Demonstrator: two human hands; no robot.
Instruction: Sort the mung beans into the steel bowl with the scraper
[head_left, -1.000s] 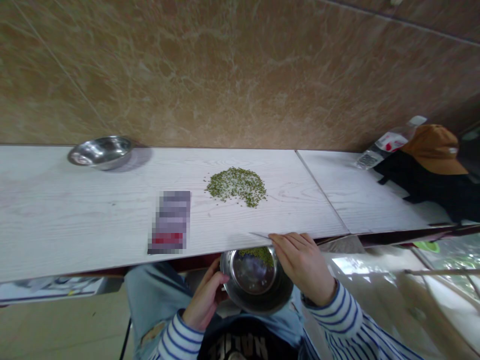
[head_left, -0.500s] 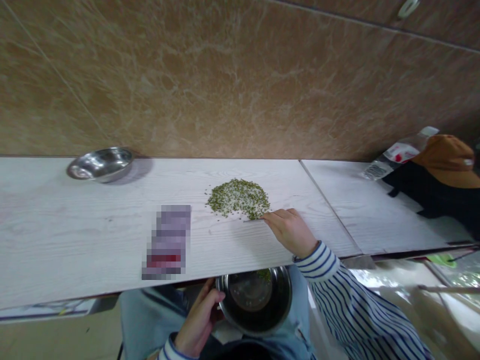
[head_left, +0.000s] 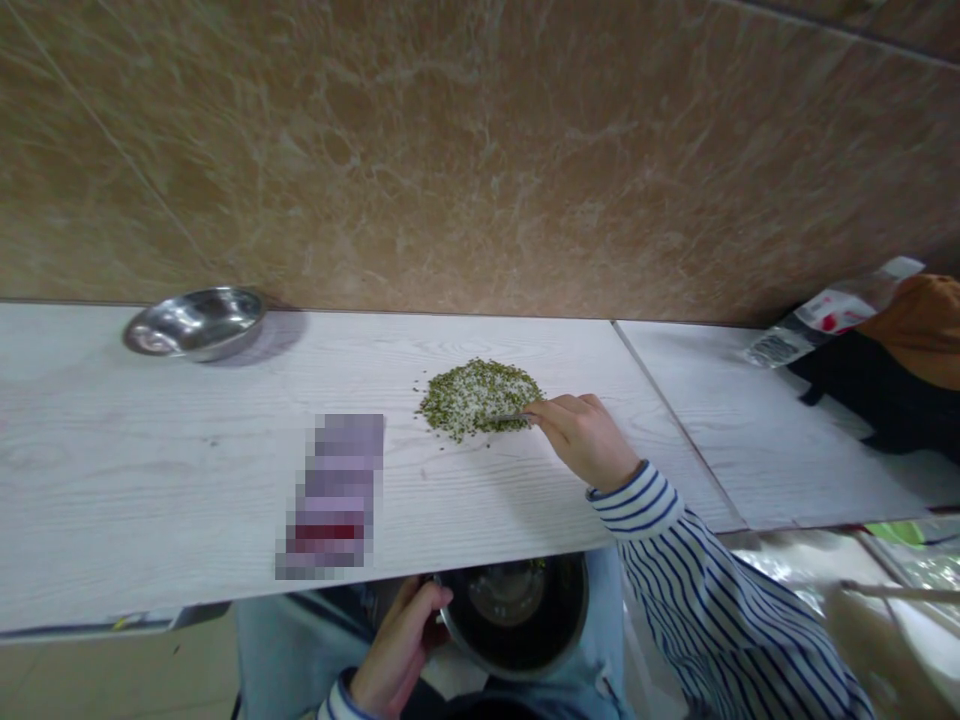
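My right hand [head_left: 581, 440] pinches a thin, grey, flat piece [head_left: 508, 416], seen nearly edge-on, so its kind is unclear. That piece touches the near right part of a spread pile of small green grains [head_left: 461, 390]. White shows among the green; whether it is white grains or tabletop I cannot tell. Below the table edge, my left hand [head_left: 405, 640] is closed on the left side of a deep steel bowl [head_left: 517, 665] above my lap. A few green grains lie inside the bowl, and the table edge hides its far part.
A shallow steel bowl [head_left: 196, 325] stands at the back left near the wall. In front of it lies a blurred-out flat rectangle [head_left: 334, 490]. A plastic bottle [head_left: 832, 315] and a brown and black cap [head_left: 919, 325] lie at the right. A seam [head_left: 675, 420] crosses the table.
My right hand has moved slightly away from me with the flat piece, from the pile's near edge onto its grains. The left hand keeps its hold on the bowl. My view has shifted a little.
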